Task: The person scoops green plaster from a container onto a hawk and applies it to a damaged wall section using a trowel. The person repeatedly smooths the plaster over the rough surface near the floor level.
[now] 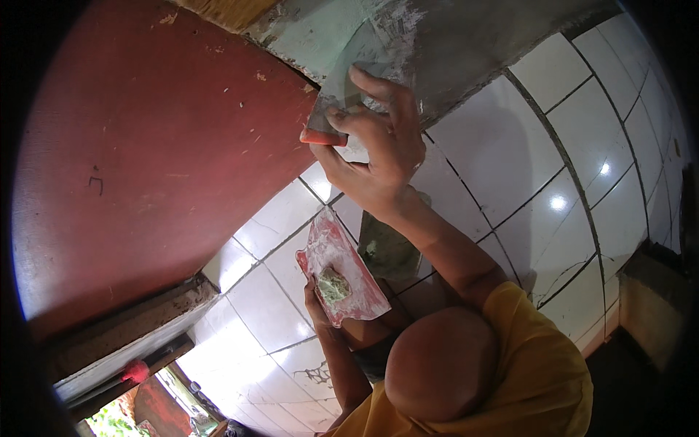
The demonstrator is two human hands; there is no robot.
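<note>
My right hand [378, 135] is raised in the upper middle. Its fingers hold a thin flat spreader [331, 105] with an orange-red edge strip. The spreader's greyish blade lies close to a grey, white-smeared surface [455, 54]; exact contact is hard to make out. Lower down, my left hand [315, 302] grips the side of a reddish board [357, 269] coated with white residue. On the board sits a pale greenish lump of putty [333, 285]. Part of my left hand is hidden behind the board.
A large maroon panel [167, 131] fills the left, bordering the smeared surface. White tiles [502, 153] with dark joints run across the middle and right. A dark grey-green flat piece [389, 247] shows behind my right forearm. A ledge [138, 320] and bright opening are lower left.
</note>
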